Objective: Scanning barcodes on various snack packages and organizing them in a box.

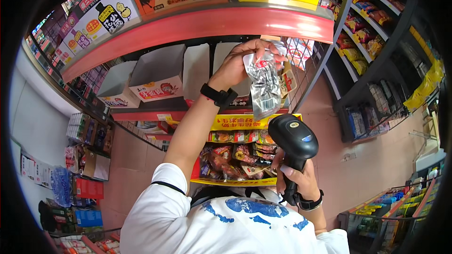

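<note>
My left hand point(247, 56) pinches the top of a silver foil snack pouch point(264, 84), which hangs with a barcode near its lower end. A black handheld barcode scanner point(295, 137) is gripped upright in my right hand point(300, 180), its head just below and right of the pouch. Beneath both hands sits a yellow and red carton point(201, 182) holding several packaged snacks point(226, 158). Behind the pouch, a shelf bears open-topped cardboard display boxes point(157, 74), the rightmost ones partly hidden by my left hand and the pouch.
A red shelf edge point(197, 24) runs across above my left hand. A wire mesh side panel point(307, 60) stands to its right. Farther right are racks of bagged snacks point(363, 24). Stacked goods point(88, 162) line the left wall. Tiled floor point(335, 148) shows between the racks.
</note>
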{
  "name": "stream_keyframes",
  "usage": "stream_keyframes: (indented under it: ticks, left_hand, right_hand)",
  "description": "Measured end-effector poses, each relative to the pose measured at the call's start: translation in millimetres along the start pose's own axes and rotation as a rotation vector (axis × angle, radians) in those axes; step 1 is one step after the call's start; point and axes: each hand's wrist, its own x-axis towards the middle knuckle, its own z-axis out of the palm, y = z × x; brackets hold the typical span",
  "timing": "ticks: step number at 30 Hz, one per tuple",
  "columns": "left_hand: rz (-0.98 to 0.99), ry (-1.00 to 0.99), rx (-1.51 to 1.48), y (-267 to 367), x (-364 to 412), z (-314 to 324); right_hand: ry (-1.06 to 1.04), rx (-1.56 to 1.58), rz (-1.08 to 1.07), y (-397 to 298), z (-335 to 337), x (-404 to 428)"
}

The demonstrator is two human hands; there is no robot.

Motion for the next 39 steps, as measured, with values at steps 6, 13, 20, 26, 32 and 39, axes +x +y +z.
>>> stream_keyframes:
  ticks: [6, 13, 20, 26, 32, 39]
  left_hand:
    - [-0.044, -0.040, 0.105, 3.8, -4.0, 3.0]
    - [-0.057, -0.046, 0.085, -0.4, -9.4, -1.4]
    - [-0.398, -0.424, 0.318, 9.5, -18.7, -2.5]
    - [-0.446, -0.386, 0.826, -20.3, -7.9, -0.2]
    - [-0.514, -0.078, 1.183, -74.2, 13.2, -2.9]
    - [-0.401, -0.056, 1.501, -104.6, 19.1, 12.4]
  right_hand:
    - [0.031, -0.072, 0.036, 0.4, 3.0, 1.6]
    - [-0.009, 0.012, 0.063, 3.6, -2.1, -3.4]
    - [-0.007, -0.022, 0.080, 3.3, -8.9, -7.0]
    - [-0.017, -0.010, 0.081, 9.2, -12.8, -7.2]
    - [-0.025, -0.010, 0.065, 10.0, -8.5, -5.3]
    - [-0.006, -0.021, 0.059, 11.3, -10.6, -8.7]
